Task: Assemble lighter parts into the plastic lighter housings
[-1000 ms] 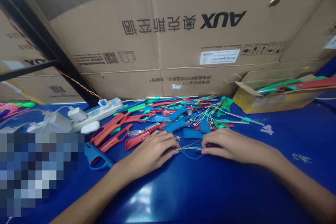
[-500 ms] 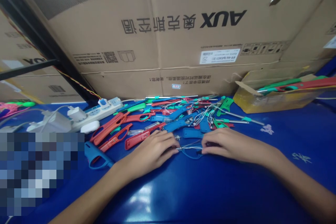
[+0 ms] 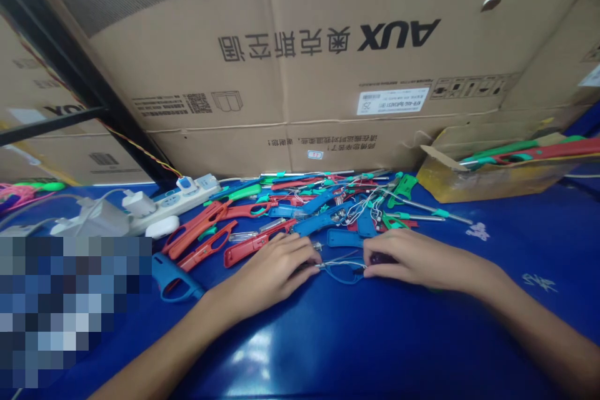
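Note:
Both hands work at a blue lighter shell (image 3: 345, 280) with a looped trigger guard, low over the blue table. My left hand (image 3: 293, 260) is closed in a pinch at its left end, where thin white wires (image 3: 341, 262) come out from the fingertips. The wires run across to my right hand (image 3: 396, 259), whose thumb and fingers pinch their other end beside a small black part. Something dark shows under the right palm; I cannot make out what. Just behind lies another blue shell piece (image 3: 344, 237), and a red lighter shell (image 3: 239, 255) is near the left hand.
Behind the hands is a pile of lighter parts: blue shells (image 3: 319, 220), metal tubes (image 3: 424, 215) and wires. A carton of lighters (image 3: 497, 178) stands right, a power strip (image 3: 173, 203) left. A large cardboard box (image 3: 300, 87) walls the back.
My right hand has shifted slightly to the right, away from the left, and more of the blue shell's loop shows. My left hand has hardly moved.

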{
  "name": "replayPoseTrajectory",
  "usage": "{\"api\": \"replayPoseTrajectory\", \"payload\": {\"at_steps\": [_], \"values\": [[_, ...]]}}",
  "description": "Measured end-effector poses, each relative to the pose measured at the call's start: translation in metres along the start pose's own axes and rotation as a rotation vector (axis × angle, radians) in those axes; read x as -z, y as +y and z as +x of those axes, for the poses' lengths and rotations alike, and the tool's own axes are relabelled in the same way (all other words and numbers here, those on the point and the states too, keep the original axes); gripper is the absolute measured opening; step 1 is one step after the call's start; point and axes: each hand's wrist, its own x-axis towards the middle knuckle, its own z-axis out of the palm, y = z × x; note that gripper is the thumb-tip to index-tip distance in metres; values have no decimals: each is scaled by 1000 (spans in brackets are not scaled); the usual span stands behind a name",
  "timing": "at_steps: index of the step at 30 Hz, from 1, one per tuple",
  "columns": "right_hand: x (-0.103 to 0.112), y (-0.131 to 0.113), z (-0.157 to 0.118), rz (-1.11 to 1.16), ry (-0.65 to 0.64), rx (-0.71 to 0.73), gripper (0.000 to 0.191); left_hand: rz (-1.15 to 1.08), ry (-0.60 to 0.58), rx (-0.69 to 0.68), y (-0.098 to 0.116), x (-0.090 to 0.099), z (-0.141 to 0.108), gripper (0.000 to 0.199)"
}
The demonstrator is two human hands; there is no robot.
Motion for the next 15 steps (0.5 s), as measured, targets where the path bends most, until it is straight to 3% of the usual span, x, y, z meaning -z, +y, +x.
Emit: {"api": "replayPoseTrajectory", "payload": {"at_steps": [15], "values": [[2,-1,3,60,-20,-23,30,-6,-12,-2,1,0,0,16]]}}
